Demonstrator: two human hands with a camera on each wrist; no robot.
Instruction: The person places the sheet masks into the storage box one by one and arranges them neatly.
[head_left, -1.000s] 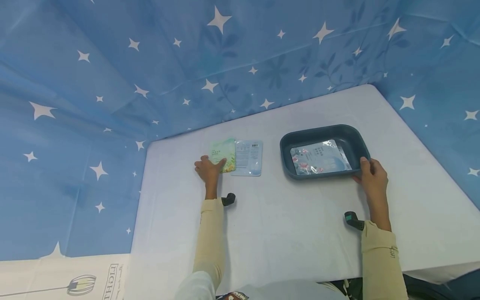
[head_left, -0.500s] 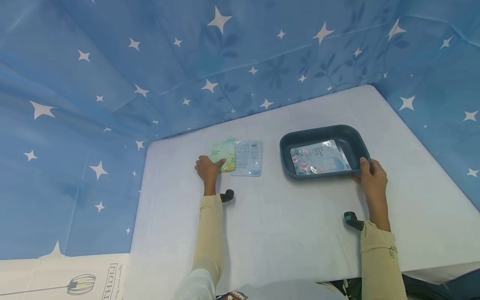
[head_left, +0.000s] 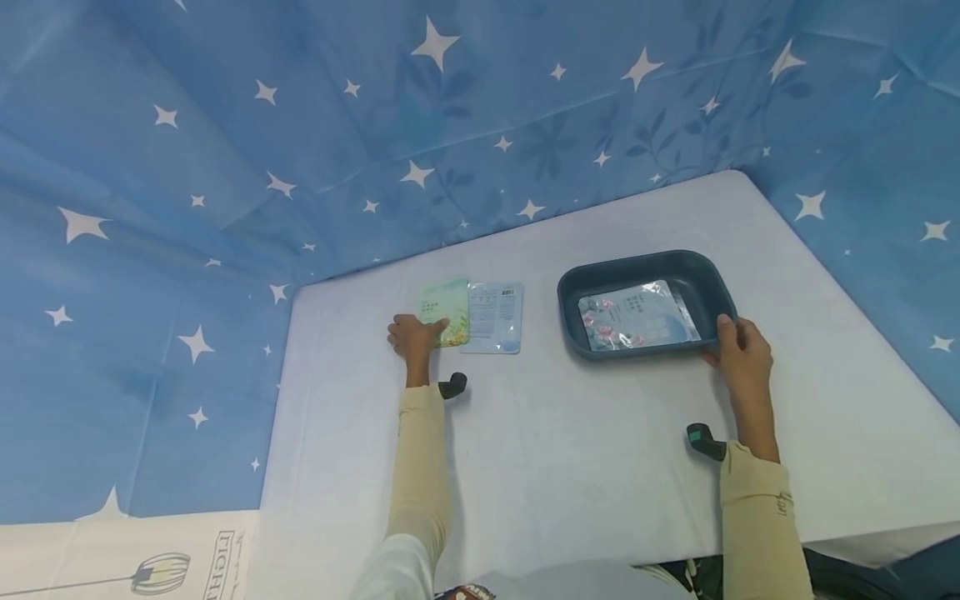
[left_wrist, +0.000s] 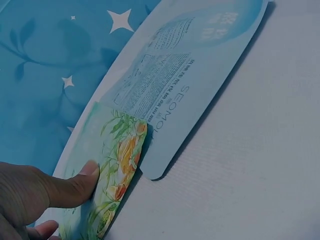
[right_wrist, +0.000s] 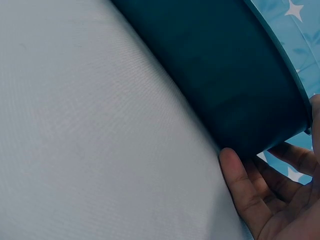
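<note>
My left hand (head_left: 411, 335) holds the left edge of a green sheet mask packet (head_left: 452, 305) with a floral print. In the left wrist view, its thumb (left_wrist: 75, 189) lies on the packet's face, and the other fingers are partly hidden. This packet overlaps a pale blue sheet mask packet (head_left: 497, 318), which lies printed back up on the table. On the right, my right hand (head_left: 744, 358) grips the near right corner of a dark teal basin (head_left: 573, 329). Its thumb is at the rim, while its fingers (right_wrist: 245, 190) touch the outer wall low down.
Inside the basin lies a silvery blue packet (head_left: 633, 317) with pink flowers, another packet's edge showing beneath it. A white cloth covers the table (head_left: 570, 467). Blue star-patterned fabric (head_left: 337, 150) hangs behind and at both sides.
</note>
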